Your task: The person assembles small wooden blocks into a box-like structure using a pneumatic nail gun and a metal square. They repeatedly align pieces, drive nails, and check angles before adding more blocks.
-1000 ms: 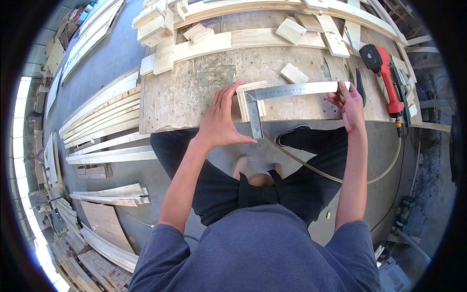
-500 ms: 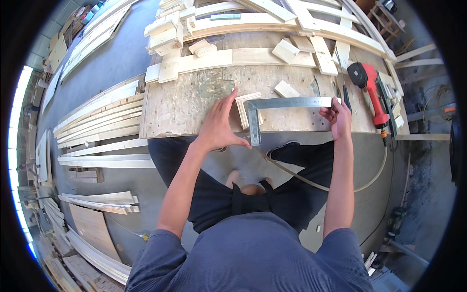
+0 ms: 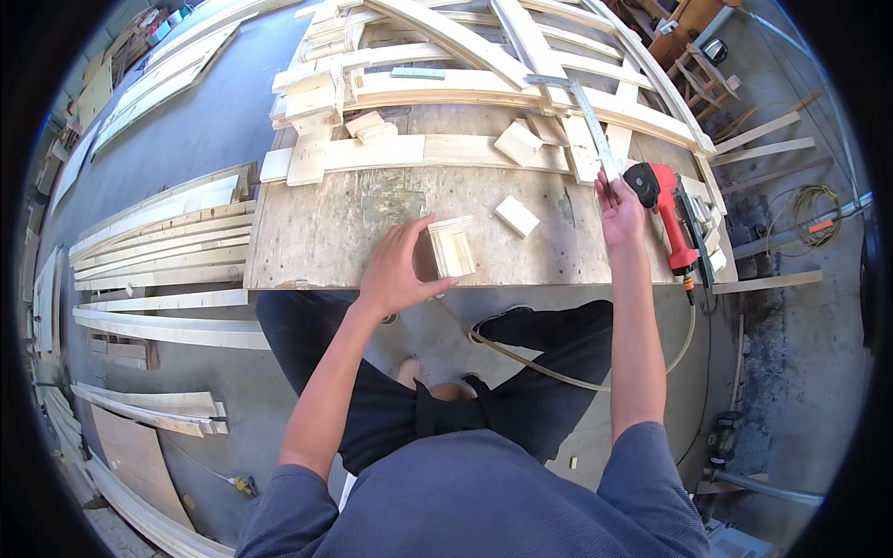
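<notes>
A small wooden block (image 3: 453, 249), seemingly of stacked pieces, stands near the bench's front edge. My left hand (image 3: 398, 265) is wrapped around its left side, thumb at the near edge and fingers at the far edge. At the right, my right hand (image 3: 621, 212) is turned palm up, its fingers at the near end of a metal try square (image 3: 592, 123). The square's blade slants away over the boards, with its stock at the far end. A loose wood offcut (image 3: 517, 216) lies between the hands. Beside my right hand is a red and black nail gun (image 3: 665, 200).
The worn plywood bench top (image 3: 326, 242) carries a timber frame (image 3: 446, 91) and more offcuts (image 3: 518, 144) at the back. Long boards (image 3: 167, 242) are stacked at the left. An air hose (image 3: 549, 374) runs from the nail gun below the bench edge.
My right hand has carried the try square off the block, away to the back right, and turned it. My left thumb has closed in toward the block. The view has shifted slightly.
</notes>
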{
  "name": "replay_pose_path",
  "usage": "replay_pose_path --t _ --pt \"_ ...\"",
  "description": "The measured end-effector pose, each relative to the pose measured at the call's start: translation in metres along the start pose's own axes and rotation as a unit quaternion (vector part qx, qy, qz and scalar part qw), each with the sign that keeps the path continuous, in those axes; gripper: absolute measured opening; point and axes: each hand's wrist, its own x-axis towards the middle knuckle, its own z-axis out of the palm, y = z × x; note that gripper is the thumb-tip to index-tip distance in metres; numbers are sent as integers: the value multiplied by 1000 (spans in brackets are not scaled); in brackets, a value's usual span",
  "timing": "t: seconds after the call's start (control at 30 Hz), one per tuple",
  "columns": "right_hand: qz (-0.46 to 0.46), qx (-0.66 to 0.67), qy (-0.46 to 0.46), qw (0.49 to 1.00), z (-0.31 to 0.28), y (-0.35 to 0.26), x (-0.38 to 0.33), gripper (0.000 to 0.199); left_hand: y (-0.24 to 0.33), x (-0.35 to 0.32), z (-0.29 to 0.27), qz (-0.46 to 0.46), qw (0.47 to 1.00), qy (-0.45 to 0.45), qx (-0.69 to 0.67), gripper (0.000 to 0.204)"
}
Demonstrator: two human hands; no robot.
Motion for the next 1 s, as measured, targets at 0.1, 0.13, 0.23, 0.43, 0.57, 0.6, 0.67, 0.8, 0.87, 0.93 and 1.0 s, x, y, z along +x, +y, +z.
replay_pose_path --t 0.1,0.13,0.23,0.43,0.57,0.6,0.67,0.8,0.87,0.93,1.0 --pt "33 28 43 998 13 10 14 28 1 0 -2 12 1000 11 -15 102" --pt "26 0 30 999 14 13 15 29 1 -1 -4 9 1000 8 -12 102" --pt "4 -75 49 996 10 26 10 30 1 -3 -5 13 1000 9 -2 101" --pt "-322 -471 145 808 15 40 -56 41 -1 -2 -2 18 1000 13 -21 99" --pt "-236 -593 -143 756 63 48 -132 40 0 -2 -3 19 1000 21 -10 98" --pt "-230 -597 -153 753 66 54 -137 41 0 -1 -1 23 999 23 -10 98" --pt "-220 -603 -166 749 69 62 -141 43 3 3 0 32 999 20 -6 99" --pt "-121 -531 -138 828 94 58 -176 38 3 0 -3 31 999 22 7 100" --pt "-115 -485 -123 858 92 67 -199 34 3 0 -1 34 999 32 11 100" --pt "-74 -483 -126 863 92 68 -222 33 3 -1 3 36 998 42 10 99" --pt "-118 -526 -122 833 96 73 -231 30 0 2 4 37 998 42 -3 99"
